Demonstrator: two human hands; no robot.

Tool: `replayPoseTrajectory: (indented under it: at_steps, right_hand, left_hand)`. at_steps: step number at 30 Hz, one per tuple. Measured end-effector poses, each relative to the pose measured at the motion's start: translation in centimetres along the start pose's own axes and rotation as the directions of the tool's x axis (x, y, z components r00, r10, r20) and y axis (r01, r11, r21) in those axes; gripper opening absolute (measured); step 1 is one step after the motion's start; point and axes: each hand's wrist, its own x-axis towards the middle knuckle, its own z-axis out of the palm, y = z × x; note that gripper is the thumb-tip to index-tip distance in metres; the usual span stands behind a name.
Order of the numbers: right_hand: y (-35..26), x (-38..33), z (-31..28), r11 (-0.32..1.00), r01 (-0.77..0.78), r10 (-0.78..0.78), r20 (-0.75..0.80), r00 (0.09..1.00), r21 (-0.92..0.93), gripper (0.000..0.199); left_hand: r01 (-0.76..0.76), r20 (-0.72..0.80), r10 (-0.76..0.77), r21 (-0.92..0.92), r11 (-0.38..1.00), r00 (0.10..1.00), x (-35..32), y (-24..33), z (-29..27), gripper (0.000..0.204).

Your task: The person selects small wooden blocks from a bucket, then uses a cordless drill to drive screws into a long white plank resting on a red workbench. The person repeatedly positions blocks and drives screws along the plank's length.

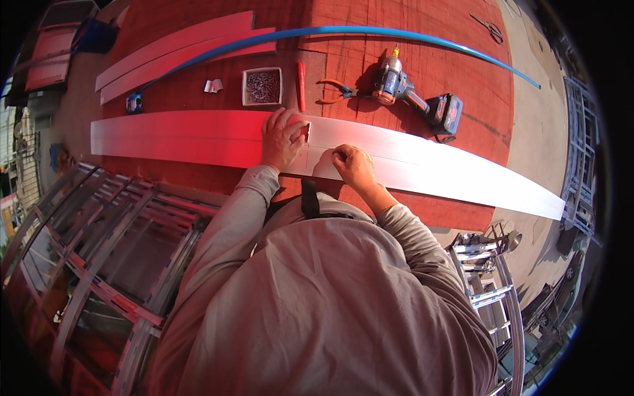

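Observation:
A long silvery-white metal profile (429, 158) lies crosswise in front of me on a red-covered table (264, 178). My left hand (282, 138) rests on its middle, thumb and fingers closed about a small metal angle piece (306, 131) whose edge shows dark. To the right of it, my right hand (355, 165) is bent into a pinch just over the profile. Whatever sits between those fingertips is too small or hidden to name. Beyond my left hand stands a square box of screws (262, 87), with a red marker (302, 86) beside it.
Past the profile lie orange-handled pliers (337, 91), a cordless drill (403, 86), a tape measure (134, 103) and another small angle piece (213, 86). A long blue tube (317, 31) curves across the back near shorter profiles (185, 49) and scissors (489, 28). Metal frames (125, 244) flank me.

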Motion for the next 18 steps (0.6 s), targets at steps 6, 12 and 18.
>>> replayPoseTrajectory:
  at_steps: [6, 12, 18]
  right_hand:
    - [0.08, 0.06, 0.09, 1.000, 0.010, -0.010, -0.005, 1.000, -0.016, 0.019]
    - [0.17, 0.14, 0.24, 1.000, 0.008, -0.008, -0.002, 1.000, -0.009, 0.020]
    - [0.12, 0.17, 0.04, 1.000, -0.002, 0.002, 0.008, 1.000, -0.018, 0.021]
  left_hand:
    - [-0.002, -0.010, 0.002, -0.001, 1.000, 1.000, -0.07, 0.06, -0.04, 0.043]
    - [-0.007, -0.020, 0.007, -0.008, 1.000, 1.000, -0.05, -0.01, -0.08, 0.043]
    - [-0.011, -0.009, 0.011, -0.003, 1.000, 1.000, -0.15, -0.16, 0.09, 0.047]
